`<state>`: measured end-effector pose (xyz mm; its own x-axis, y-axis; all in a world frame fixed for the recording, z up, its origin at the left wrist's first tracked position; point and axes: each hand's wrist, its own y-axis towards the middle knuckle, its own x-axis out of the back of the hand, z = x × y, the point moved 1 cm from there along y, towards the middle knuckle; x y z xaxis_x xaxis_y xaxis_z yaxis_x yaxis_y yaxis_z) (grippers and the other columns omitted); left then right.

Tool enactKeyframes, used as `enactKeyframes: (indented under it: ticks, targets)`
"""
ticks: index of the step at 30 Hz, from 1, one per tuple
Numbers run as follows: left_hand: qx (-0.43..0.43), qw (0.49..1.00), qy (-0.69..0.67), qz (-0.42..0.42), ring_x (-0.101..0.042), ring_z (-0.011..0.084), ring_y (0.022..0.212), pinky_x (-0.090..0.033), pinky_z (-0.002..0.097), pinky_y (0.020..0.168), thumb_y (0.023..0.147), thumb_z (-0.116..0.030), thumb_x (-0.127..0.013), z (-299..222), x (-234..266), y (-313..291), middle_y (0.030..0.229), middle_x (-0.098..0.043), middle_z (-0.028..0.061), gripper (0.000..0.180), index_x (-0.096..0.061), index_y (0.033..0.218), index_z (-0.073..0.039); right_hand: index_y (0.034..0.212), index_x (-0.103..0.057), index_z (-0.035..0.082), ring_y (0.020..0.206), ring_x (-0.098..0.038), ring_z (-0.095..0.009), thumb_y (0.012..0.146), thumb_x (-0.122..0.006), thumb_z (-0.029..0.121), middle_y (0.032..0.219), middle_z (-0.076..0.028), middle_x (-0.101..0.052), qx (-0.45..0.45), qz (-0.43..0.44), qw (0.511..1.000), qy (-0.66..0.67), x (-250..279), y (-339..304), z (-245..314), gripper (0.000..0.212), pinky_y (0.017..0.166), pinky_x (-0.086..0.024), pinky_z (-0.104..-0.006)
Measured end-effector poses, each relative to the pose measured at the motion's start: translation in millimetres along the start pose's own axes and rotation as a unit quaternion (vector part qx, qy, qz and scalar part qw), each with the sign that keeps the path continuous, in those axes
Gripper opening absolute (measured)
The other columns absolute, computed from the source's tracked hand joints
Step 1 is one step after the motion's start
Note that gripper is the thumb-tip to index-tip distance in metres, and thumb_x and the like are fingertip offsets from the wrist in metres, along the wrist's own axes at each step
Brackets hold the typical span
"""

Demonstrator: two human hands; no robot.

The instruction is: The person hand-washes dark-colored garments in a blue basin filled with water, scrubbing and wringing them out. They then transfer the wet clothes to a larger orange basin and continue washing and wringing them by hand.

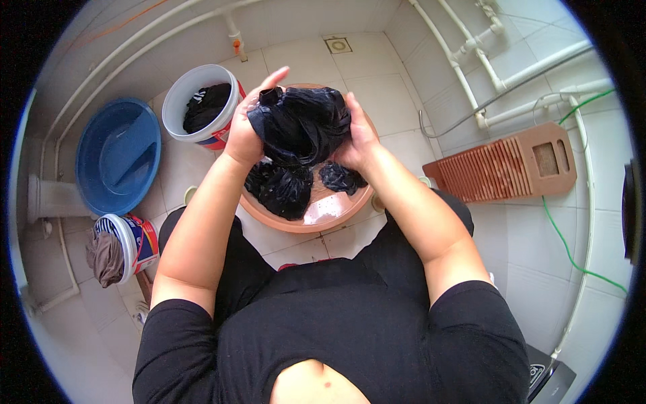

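Between my two hands a wet, bunched black garment (306, 128) is held up over a round orange-brown basin (296, 225). My left hand (247, 128) presses its left side, thumb and fingers partly spread along the cloth. On the other side my right hand (358, 138) cups the right edge, some fingers hidden behind the fabric. More dark wet cloth (286, 192) lies in the water below, and a smaller black clump (342, 178) sits at the basin's right. What kind of garment it is I cannot tell.
Beyond my left arm stands a white bucket (173, 128) holding dark clothes. A blue basin (108, 161) leans near the left wall, with a smaller bucket (138, 246) of clothes nearer me. At right is a brown washboard (498, 165). Pipes (464, 74) line the walls; a floor drain (338, 45) lies far ahead.
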<state>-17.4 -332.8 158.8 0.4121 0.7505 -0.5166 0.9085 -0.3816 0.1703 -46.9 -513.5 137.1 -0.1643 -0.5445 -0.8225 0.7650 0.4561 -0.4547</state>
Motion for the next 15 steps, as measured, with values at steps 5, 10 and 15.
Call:
enactKeyframes:
  ticks: [5,10,15]
  targets:
    - [0.133,0.976,-0.128,-0.117,-0.057,0.0261,0.095,-0.046,0.0384,0.084,0.088,-0.024,-0.034,23.9,1.4,3.6,0.106,-0.058,0.0145,0.038,-0.051,0.112,0.0,0.093,-0.06,0.003,0.084,-0.06,-0.021,0.079,-0.058,0.027,0.09,-0.009,-0.063,0.197,-0.033,0.975,-0.094,-1.1,7.1,16.1,0.028,0.079,-0.047,-0.0325]
    - [0.244,0.946,-0.162,-0.136,-0.054,0.027,0.102,-0.043,0.0406,0.09,0.09,-0.029,-0.026,24.1,-3.0,5.8,0.111,-0.055,0.0138,0.042,-0.05,0.112,-0.003,0.079,-0.057,-0.002,0.074,-0.054,-0.015,0.069,-0.063,0.01,0.079,-0.006,-0.057,0.467,-0.079,0.743,-0.473,-21.6,-2.4,9.8,0.016,0.069,-0.045,-0.0266]
    - [0.23,0.973,0.029,-0.003,-0.058,0.0213,0.09,-0.048,0.0357,0.08,0.087,-0.014,-0.039,45.3,33.1,-1.7,0.101,-0.059,0.0103,0.024,-0.053,0.104,-0.005,0.068,-0.056,-0.002,0.075,-0.056,-0.022,0.063,-0.067,0.011,0.08,-0.01,-0.057,0.477,-0.021,0.525,-0.705,-59.1,-20.9,-6.7,0.017,0.069,-0.045,-0.0287]
